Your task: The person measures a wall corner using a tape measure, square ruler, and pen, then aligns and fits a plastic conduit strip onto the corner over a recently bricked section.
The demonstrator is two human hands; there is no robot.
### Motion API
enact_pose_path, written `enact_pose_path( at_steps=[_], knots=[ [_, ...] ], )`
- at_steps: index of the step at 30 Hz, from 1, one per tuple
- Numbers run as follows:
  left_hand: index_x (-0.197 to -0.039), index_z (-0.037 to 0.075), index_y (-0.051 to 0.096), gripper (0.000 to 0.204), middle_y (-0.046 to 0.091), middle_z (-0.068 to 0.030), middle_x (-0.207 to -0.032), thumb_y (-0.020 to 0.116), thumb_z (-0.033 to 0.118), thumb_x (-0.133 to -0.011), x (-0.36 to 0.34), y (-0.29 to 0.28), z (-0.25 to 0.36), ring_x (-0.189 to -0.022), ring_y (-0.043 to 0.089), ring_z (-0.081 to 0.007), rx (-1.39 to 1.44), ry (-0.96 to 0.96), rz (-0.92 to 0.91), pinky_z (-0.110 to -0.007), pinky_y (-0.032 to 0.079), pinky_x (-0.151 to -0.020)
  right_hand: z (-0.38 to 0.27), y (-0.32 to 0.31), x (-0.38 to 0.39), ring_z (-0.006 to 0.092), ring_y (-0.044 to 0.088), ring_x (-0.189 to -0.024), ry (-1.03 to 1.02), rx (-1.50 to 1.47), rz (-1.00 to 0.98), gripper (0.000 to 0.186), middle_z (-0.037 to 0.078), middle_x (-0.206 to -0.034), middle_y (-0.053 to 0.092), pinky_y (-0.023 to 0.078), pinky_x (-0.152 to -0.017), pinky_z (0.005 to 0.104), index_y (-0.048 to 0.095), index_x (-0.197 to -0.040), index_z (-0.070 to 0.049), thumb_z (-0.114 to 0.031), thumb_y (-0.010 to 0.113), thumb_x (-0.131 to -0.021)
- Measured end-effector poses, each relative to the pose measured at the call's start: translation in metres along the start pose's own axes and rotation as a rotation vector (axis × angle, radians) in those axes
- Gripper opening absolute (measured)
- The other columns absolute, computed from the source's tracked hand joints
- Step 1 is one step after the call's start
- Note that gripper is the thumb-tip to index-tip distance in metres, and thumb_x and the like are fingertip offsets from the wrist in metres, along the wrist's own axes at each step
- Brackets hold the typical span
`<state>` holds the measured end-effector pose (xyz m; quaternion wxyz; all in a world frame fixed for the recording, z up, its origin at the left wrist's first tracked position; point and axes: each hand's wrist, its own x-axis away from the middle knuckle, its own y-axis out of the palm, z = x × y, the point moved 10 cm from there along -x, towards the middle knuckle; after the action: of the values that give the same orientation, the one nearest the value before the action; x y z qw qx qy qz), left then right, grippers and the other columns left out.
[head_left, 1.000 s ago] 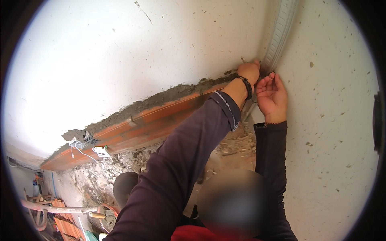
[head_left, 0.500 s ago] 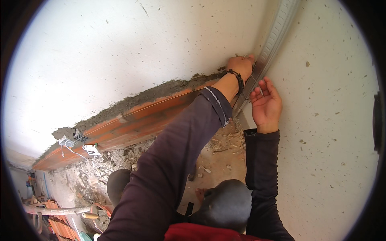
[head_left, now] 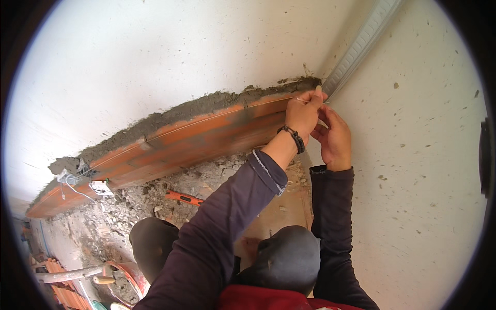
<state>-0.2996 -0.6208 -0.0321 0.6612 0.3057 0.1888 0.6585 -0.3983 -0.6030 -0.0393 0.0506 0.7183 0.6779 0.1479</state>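
My left hand (head_left: 304,114), a bracelet at its wrist, pinches thin string (head_left: 305,101) near the wall corner. My right hand (head_left: 335,138) is just below and right of it, fingers curled against the left fingertips; what they hold is too small to make out. Both are at the lower part of a ribbed metal profile (head_left: 361,40) standing in the corner. The string line runs along the top course of orange brickwork (head_left: 191,139), under a rough band of wet mortar (head_left: 201,106).
White electrical boxes (head_left: 101,187) with loose wires sit on the brickwork's left. An orange level (head_left: 183,197) lies among rubble (head_left: 170,181). At lower left are a mortar bucket (head_left: 124,284), a long pole (head_left: 67,274) and orange bricks (head_left: 54,289). My knees (head_left: 281,261) are below my arms.
My left hand has come down and toward me from beside the profile, uncovering the mortar in the corner. My right fingers have closed up to meet it. The orange level has come into view.
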Motion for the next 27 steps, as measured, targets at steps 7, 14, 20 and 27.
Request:
enact_pose_path(
  at_steps=[7,14,20,27],
  knots=[
    [-0.099,0.009,0.064,0.019,0.059,0.0031,-0.091,0.056,0.027,-0.1,-0.024,-0.011,0.013,-0.069,0.041,-0.0064,0.212,0.24,0.128,-0.023,0.039,-0.064,-0.004,0.003,0.006,0.0104,0.054,-0.076,-0.028,0.052,0.075,0.034,0.004,-0.104,0.064,0.046,-0.066,0.025,0.06,-0.122,-0.005,-0.027,0.05,-0.099],
    [-0.1,0.002,0.066,0.02,0.063,-0.0026,-0.089,0.058,0.021,-0.099,0.011,-0.008,0.013,-0.08,0.055,-0.0107,-0.183,0.563,0.041,-0.027,0.045,-0.07,-0.073,0.016,0.015,0.006,0.05,-0.062,-0.36,0.628,0.129,0.035,0.003,-0.085,0.065,0.043,-0.056,0.0223,0.067,-0.113,0.0,-0.03,0.057,-0.096],
    [-0.101,0.0,0.066,0.016,0.065,-0.0108,-0.098,0.06,0.013,-0.093,0.015,-0.008,0.037,-0.093,0.062,-0.0235,-0.464,0.696,0.064,-0.032,0.05,-0.075,-0.091,0.062,-0.028,0.0093,0.055,-0.066,-0.359,0.873,0.031,0.021,0.005,-0.081,0.066,0.044,-0.059,0.0227,0.066,-0.102,0.002,-0.015,0.064,-0.09],
    [-0.117,0.003,0.062,0.03,0.064,-0.0114,-0.112,0.06,0.011,-0.088,0.026,-0.03,0.029,-0.103,0.06,-0.0246,-0.178,0.504,0.117,-0.034,0.049,-0.084,-0.098,0.089,0.005,0.0121,0.059,-0.073,-0.447,1.056,-0.105,0.008,0.006,-0.081,0.067,0.046,-0.068,0.026,0.064,-0.09,0.001,-0.006,0.065,-0.086]
  ],
)
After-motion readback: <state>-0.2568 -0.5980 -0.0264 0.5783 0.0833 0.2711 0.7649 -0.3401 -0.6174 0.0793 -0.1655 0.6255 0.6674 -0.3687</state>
